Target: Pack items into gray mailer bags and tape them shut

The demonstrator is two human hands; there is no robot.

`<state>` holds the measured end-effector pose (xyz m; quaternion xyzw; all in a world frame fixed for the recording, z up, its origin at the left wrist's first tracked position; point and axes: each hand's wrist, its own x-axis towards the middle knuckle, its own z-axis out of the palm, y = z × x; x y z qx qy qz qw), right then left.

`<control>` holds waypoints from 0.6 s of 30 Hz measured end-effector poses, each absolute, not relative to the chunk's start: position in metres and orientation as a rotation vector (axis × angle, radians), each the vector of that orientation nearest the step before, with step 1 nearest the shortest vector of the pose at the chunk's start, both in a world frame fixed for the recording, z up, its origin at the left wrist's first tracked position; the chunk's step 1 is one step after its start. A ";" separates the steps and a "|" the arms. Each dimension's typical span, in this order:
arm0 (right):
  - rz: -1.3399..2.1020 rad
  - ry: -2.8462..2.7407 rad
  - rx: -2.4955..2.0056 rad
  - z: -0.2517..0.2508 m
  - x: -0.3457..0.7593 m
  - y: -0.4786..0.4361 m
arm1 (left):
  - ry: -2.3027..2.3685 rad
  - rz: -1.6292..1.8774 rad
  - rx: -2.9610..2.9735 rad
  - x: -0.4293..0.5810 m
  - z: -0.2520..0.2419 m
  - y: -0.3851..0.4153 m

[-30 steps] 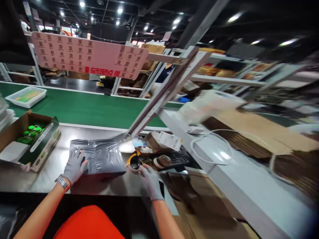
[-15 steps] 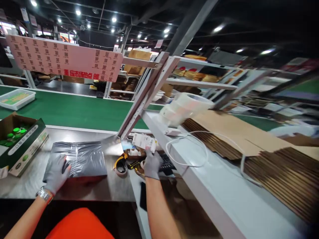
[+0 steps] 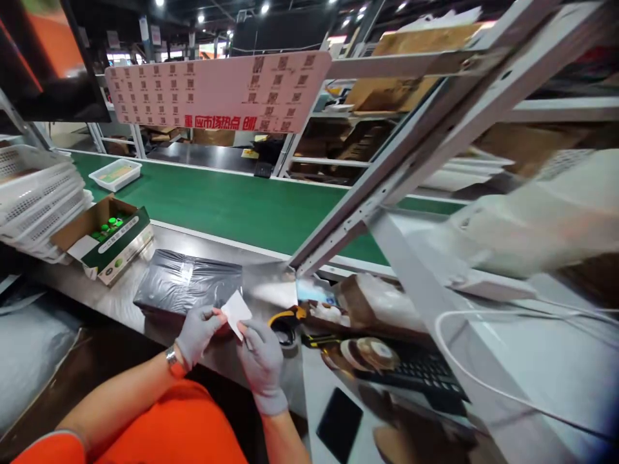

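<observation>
Both my hands wear grey gloves and meet at a small white label (image 3: 236, 309) in front of my chest. My left hand (image 3: 198, 335) pinches its left edge between thumb and fingertips. From the lower right my right hand (image 3: 262, 359) grips the same label with thumb and forefinger. Just behind the hands lies a box wrapped in shiny dark plastic (image 3: 188, 280) on the metal table (image 3: 264, 283). To its right rests a yellow-and-black tape dispenser (image 3: 285, 325). The label's printing, if any, does not show on the side facing me.
An open carton of green-capped bottles (image 3: 113, 235) stands left, near stacked white baskets (image 3: 41, 200). Behind the table runs a green conveyor belt (image 3: 232, 200) carrying a white tray (image 3: 115, 175). Tape rolls (image 3: 370, 354), a keyboard (image 3: 430, 370) and a phone-like black slab (image 3: 339, 422) lie right, beneath a metal frame.
My right hand has brought the white label from the right-hand shelf to my front. My left hand has left the wrapped box and taken hold of the label. The view has turned left.
</observation>
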<state>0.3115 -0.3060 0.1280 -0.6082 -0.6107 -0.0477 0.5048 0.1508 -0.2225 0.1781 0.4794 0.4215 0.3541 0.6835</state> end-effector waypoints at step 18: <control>1.001 -0.604 -1.305 0.149 0.210 -0.286 | 0.798 0.799 1.552 0.069 0.191 -0.206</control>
